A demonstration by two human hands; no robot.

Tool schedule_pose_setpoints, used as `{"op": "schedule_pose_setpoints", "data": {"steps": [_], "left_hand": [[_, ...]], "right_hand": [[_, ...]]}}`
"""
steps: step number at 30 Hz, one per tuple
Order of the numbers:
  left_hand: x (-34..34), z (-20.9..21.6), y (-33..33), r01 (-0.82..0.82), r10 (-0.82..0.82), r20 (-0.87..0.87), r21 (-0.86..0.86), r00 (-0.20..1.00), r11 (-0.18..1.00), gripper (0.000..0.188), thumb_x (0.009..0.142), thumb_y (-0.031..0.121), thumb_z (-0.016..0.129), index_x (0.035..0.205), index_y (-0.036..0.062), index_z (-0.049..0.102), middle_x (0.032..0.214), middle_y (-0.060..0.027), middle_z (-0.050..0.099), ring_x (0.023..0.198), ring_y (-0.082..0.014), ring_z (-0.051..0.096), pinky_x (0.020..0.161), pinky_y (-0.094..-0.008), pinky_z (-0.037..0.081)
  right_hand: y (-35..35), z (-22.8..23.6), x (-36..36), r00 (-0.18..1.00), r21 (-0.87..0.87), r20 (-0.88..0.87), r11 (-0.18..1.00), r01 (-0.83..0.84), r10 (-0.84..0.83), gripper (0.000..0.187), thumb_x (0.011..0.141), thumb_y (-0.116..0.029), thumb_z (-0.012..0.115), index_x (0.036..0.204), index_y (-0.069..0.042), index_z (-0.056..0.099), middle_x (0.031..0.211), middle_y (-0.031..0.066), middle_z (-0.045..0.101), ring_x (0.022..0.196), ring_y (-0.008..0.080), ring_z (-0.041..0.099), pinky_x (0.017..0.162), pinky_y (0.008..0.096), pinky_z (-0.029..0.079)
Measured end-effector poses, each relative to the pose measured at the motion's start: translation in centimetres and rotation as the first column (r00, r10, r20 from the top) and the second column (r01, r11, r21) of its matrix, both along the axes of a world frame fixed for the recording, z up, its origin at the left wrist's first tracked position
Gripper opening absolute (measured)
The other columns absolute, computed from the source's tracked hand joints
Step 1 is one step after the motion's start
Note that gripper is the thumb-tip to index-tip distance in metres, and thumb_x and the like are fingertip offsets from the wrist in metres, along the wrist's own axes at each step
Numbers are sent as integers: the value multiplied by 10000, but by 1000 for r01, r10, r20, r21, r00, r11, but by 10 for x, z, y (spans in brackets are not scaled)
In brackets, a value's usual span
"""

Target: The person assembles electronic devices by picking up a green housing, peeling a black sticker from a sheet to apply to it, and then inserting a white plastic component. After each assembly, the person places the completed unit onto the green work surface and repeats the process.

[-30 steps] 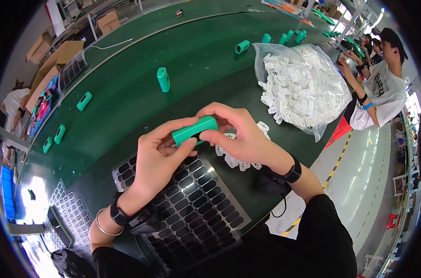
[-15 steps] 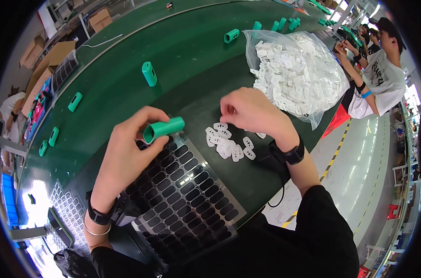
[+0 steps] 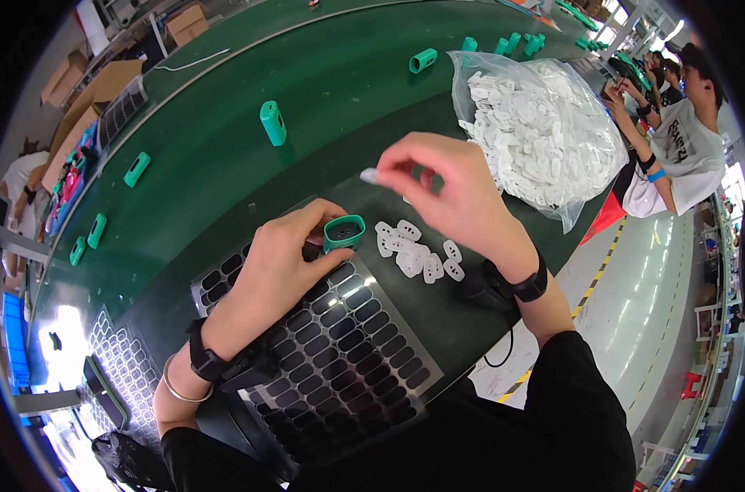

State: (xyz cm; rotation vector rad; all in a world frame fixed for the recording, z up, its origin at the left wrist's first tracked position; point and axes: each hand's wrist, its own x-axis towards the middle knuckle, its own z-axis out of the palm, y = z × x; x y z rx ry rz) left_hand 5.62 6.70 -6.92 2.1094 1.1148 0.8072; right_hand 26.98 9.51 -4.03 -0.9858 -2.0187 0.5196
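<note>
My left hand grips a green tube-like casing between thumb and fingers, its open end tipped up so a dark inside with small holes shows. Between the thumb and fingertips of my right hand is a small white plate, slightly blurred, held above the table beyond the casing. A loose pile of white plates with small holes lies on the dark table to the right of the casing. Under my left hand and toward me lies a clear sheet with rows of black oval stickers.
A large clear bag full of white plates sits at the back right. Several green casings, such as one upright casing and another casing, stand or lie on the green surface ahead. A co-worker sits at far right.
My left hand has moved right and turned the casing from lying sideways to open end up. My right hand has lifted from beside the pile, and a white plate now shows in its fingertips.
</note>
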Motion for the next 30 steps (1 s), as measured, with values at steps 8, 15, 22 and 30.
{"op": "schedule_pose_setpoints", "data": {"steps": [8,15,22,30], "left_hand": [[3,6,-3,-27,26,-69,-21,997,999,333,701,66,742,979,17,564,777,-96,612,689,-183,610,657,-275,495],[-1,-1,-1,-32,31,-57,-23,998,999,314,713,76,739,959,18,551,802,-113,626,707,-219,639,651,-297,512],[2,1,2,-59,59,-46,0,997,998,325,718,100,745,967,22,553,777,-129,620,671,-251,646,602,-315,518],[10,3,-10,-121,127,-98,70,987,990,289,690,53,761,910,3,580,711,-95,608,616,-135,609,574,-252,507]], "right_hand": [[-11,-24,-18,965,393,238,897,-202,113,107,692,-62,712,748,-78,622,746,0,557,649,165,555,488,273,437],[-18,-12,-15,941,267,305,935,-232,147,116,654,-1,665,740,-65,620,796,22,540,682,179,544,477,291,425],[-11,-15,-6,925,94,323,966,-239,198,274,586,86,549,806,-49,639,941,55,542,825,235,554,570,334,460],[-25,-25,-14,969,145,240,985,-94,57,191,584,-7,616,763,-60,659,965,73,532,923,248,552,636,347,498]]}}
